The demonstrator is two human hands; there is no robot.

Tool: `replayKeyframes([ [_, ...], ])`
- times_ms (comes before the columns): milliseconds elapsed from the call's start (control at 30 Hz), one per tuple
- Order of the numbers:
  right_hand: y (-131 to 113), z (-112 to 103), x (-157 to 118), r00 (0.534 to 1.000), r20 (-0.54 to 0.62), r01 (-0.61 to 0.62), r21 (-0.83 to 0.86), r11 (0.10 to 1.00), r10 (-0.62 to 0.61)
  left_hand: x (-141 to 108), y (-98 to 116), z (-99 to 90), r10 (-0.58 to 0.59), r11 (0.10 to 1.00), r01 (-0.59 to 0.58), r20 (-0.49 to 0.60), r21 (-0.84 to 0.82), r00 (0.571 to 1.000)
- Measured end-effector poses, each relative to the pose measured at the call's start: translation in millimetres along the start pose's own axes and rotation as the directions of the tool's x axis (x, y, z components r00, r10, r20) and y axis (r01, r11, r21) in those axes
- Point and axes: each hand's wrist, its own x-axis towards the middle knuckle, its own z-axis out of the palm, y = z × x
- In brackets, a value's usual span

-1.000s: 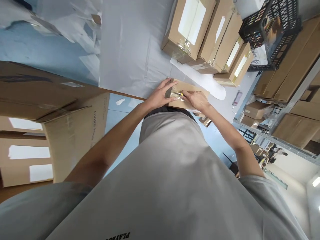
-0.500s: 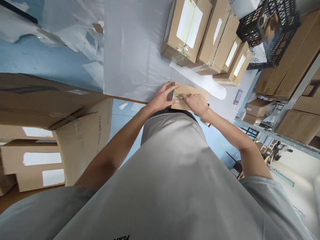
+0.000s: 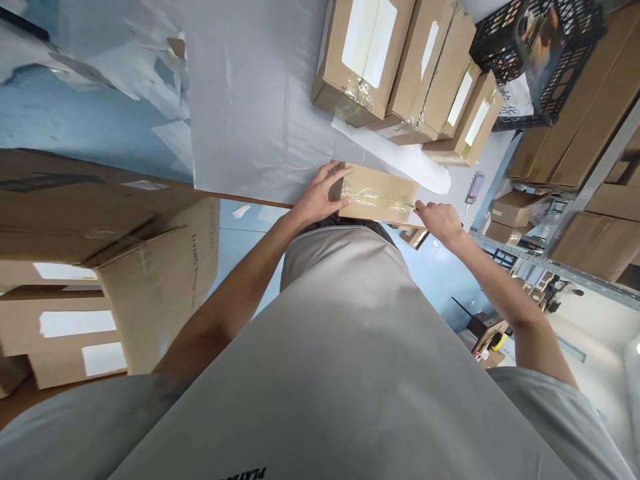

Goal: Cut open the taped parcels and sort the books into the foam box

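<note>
A small cardboard box [image 3: 377, 193] with shiny clear tape along its top lies at the table edge, close to my waist. My left hand [image 3: 324, 193] holds the box's left end, thumb and fingers around it. At the box's right end is my right hand [image 3: 440, 219], closed around a small tool with a bit of yellow, its tip by the end of the tape line. What kind of tool it is remains mostly hidden in the fingers.
Taped boxes with white labels [image 3: 363, 60] stand along the table's far side, near a white strip [image 3: 395, 157] and a black crate [image 3: 555, 73]. A large open carton [image 3: 155, 287] is at left; a metal shelf [image 3: 590, 180] is at right.
My right hand has moved right along the box, from near its left part to its right end, uncovering the taped top. My left hand stays at the left end.
</note>
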Motion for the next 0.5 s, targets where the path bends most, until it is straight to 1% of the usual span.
replayKeyframes([
  [33, -3.8, -0.9, 0.9, 0.999, -0.028, 0.025, 0.017, 1.000, -0.025, 0.0, 0.2, 0.4, -0.001, 1.000, 0.001, -0.004, -0.001, 1.000],
  [100, -19.5, -7.9, 8.9, 0.990, -0.102, 0.106, 0.061, 0.993, -0.099, -0.2, 1.1, 0.5, -0.009, 1.000, 0.009, -0.007, -0.003, 1.000],
  [200, -48.5, -22.1, 30.8, 0.957, -0.188, 0.245, 0.103, 0.964, -0.223, -0.8, 3.4, -0.8, -0.028, 1.000, 0.028, -0.005, -0.002, 1.000],
  [267, -60.4, -27.3, 44.8, 0.935, -0.228, 0.301, 0.108, 0.948, -0.271, -1.1, 4.6, -2.2, -0.039, 0.999, 0.039, -0.003, -0.005, 0.999],
  [367, -61.3, -25.2, 56.2, 0.916, -0.264, 0.339, 0.101, 0.935, -0.303, -1.2, 5.0, -4.4, -0.052, 0.999, 0.052, -0.004, -0.015, 0.999],
  [500, -51.8, -17.9, 55.9, 0.903, -0.275, 0.367, 0.089, 0.926, -0.331, -0.8, 4.8, -6.4, -0.077, 0.997, 0.076, -0.025, -0.020, 0.997],
])
